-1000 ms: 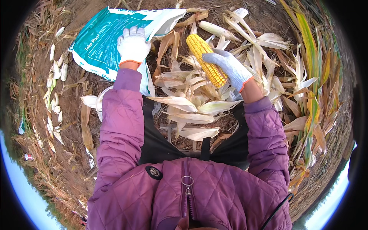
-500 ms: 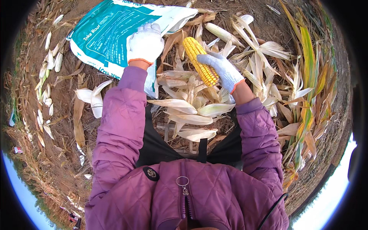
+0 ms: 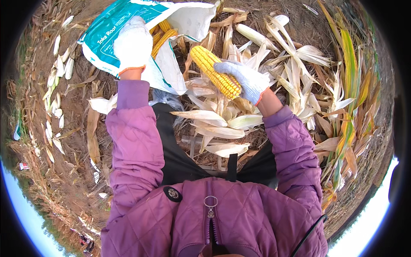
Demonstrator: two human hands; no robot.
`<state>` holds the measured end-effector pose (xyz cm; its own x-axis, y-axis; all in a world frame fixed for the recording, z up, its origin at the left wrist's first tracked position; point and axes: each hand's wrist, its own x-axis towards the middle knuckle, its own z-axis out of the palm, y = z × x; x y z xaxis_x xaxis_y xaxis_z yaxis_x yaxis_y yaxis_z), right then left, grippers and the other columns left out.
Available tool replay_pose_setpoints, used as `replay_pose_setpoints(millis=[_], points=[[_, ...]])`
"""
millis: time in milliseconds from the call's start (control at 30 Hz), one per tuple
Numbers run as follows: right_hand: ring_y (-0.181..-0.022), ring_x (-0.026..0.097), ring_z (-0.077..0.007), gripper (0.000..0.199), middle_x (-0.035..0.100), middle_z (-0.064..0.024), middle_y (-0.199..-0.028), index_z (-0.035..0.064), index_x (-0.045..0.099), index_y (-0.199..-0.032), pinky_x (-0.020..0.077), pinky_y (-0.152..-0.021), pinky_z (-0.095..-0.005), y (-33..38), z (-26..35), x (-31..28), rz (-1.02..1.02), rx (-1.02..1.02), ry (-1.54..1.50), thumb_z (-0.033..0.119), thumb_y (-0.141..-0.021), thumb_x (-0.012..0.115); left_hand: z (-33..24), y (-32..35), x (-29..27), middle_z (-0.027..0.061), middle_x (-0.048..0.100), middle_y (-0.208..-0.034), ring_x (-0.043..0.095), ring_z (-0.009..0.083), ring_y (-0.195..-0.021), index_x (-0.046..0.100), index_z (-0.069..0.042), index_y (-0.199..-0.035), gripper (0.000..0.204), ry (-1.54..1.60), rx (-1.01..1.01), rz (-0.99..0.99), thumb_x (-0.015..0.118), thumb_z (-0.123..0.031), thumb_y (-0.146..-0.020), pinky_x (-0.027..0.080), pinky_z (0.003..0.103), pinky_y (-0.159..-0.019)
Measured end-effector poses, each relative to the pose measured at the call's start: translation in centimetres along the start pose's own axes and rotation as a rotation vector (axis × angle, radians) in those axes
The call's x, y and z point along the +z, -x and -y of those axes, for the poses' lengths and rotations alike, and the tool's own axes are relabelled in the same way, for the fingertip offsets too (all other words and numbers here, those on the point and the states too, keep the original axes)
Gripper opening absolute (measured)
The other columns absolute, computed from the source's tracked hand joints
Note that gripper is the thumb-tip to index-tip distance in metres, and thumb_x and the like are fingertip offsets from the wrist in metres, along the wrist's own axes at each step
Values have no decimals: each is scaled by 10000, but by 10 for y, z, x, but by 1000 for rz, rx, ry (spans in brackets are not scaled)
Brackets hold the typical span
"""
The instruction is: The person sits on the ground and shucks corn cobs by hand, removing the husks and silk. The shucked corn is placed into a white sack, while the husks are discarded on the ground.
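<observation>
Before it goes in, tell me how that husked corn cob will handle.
The corn cob probably stays stiff: it juts straight from the right hand. Round and tapered, it would likely roll. Its bumpy kernels should grip the glove well.

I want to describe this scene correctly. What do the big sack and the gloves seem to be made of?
The sack looks like woven plastic: a slightly glossy teal and white printed surface that folds in stiff creases. The weave itself is too small to see. The gloves look like knitted cotton or similar yarn: matte and soft, white with an orange cuff on the left hand, pale grey-blue on the right hand.
</observation>
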<state>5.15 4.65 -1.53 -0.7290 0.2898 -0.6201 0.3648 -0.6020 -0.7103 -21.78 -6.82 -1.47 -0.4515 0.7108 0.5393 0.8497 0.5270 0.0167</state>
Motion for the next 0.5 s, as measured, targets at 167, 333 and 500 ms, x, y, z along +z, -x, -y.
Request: replay_pose_setpoints(millis=[167,333,500], points=[[-907,625,-160,445,621,-98,-1027,-30,519,-1195,517,-809,-288,-70,-2,42,237,-59,-248,231,-859,650,-14,-1,-1,124,654,-893,649,306,-779,592,-94,-931,171,50,-69,53,475,-218,-924,530,400,-669],[-978,604,-194,487,605,-148,-1157,-73,494,-1253,484,-860,-293,-118,-4,48,-10,-306,281,155,-842,620,-9,-6,-11,107,658,-940,645,311,-835,595,-98,-1007,214,4,-104,-1,464,-252,-940,515,417,-730],[-989,623,-232,427,603,-159,-1170,-34,509,-1270,529,-856,-324,-119,-21,-42,-21,-242,-73,-6,-845,475,-40,-9,-9,102,654,-948,645,298,-842,601,-117,-1008,199,100,-36,59,467,-247,-939,516,397,-726]])
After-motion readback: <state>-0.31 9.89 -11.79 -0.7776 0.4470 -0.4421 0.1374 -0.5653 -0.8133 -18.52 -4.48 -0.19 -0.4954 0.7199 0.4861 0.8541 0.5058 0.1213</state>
